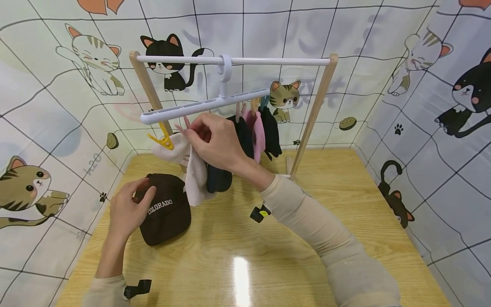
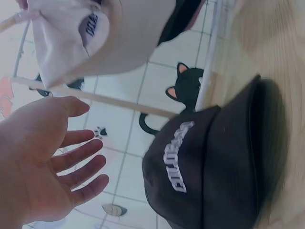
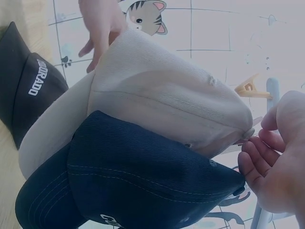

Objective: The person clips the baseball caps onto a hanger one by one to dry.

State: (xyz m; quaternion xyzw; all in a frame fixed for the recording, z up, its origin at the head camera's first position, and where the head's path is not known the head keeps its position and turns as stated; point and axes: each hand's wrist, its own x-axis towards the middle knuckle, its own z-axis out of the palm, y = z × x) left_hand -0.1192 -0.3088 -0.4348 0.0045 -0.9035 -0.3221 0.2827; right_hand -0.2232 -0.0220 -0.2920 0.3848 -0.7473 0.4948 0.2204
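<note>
In the head view, my right hand (image 1: 220, 143) is at a pink clothespin (image 1: 186, 123) below the hanger (image 1: 184, 109), thumb and fingertips pinching it. A cream cap (image 3: 167, 90) hangs there with its brim down; a navy cap (image 3: 147, 167) hangs beside it, its top close to the right fingers. My left hand (image 1: 128, 209) is raised near the brown Colorado cap (image 1: 165, 217) on the table. Its fingers are loosely bent and hold nothing, as the left wrist view shows. A yellow clothespin (image 1: 165, 138) dangles from the hanger's near end.
The lilac hanger hooks over a white rail (image 1: 276, 62) on wooden posts (image 1: 314, 117). Farther along hang a pink cap (image 1: 259, 134) and a black cap (image 1: 271, 132) on clothespins. Cat-print curtains (image 1: 414, 106) enclose the wooden table (image 1: 307, 256).
</note>
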